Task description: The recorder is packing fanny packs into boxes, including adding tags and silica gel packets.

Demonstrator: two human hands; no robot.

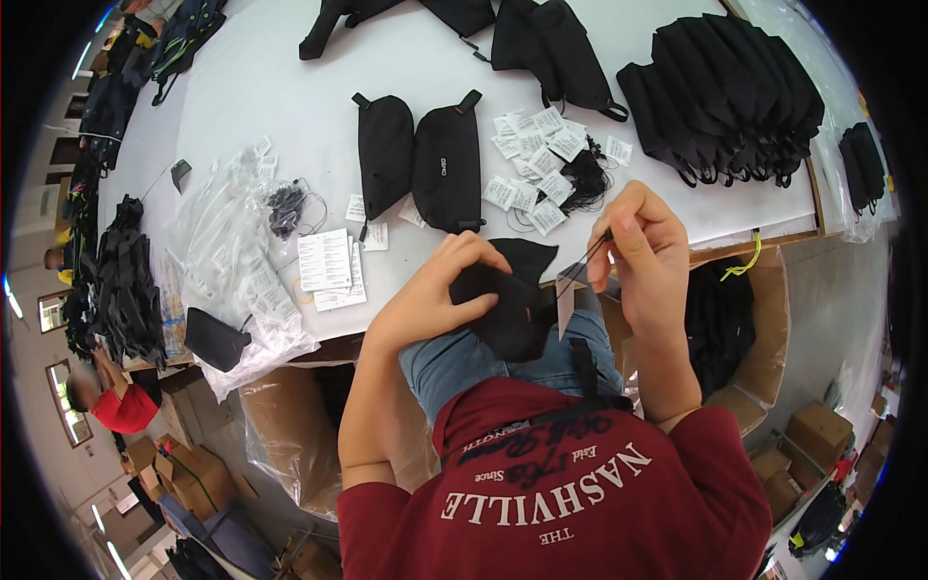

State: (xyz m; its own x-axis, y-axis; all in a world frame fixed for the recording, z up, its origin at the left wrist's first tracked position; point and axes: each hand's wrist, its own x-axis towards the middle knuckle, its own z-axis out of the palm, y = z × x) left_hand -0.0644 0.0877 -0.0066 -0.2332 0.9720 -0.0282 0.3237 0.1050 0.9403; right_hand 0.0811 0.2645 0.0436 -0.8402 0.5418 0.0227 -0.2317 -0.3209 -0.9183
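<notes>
My left hand (440, 295) is closed on a black fabric pouch (517, 314) in my lap, at the table's near edge, with thumb and fingers pinching its cloth. Raised to the right of the pouch, my right hand (643, 253) pinches the black string of a hang tag (565, 307). The tag dangles beside the pouch's right edge. Beyond my hands lie two black pouches (448, 179) side by side on the white table. White paper tags (532, 169) are heaped to their right, next to a bundle of black strings (585, 179).
A stack of black pouches (720, 97) covers the far right. Clear plastic bags (232, 232), printed cards (329, 266) and a small black pouch (217, 338) lie at left. Open cartons (759, 319) stand below the table edge. Another person (121, 401) is at far left.
</notes>
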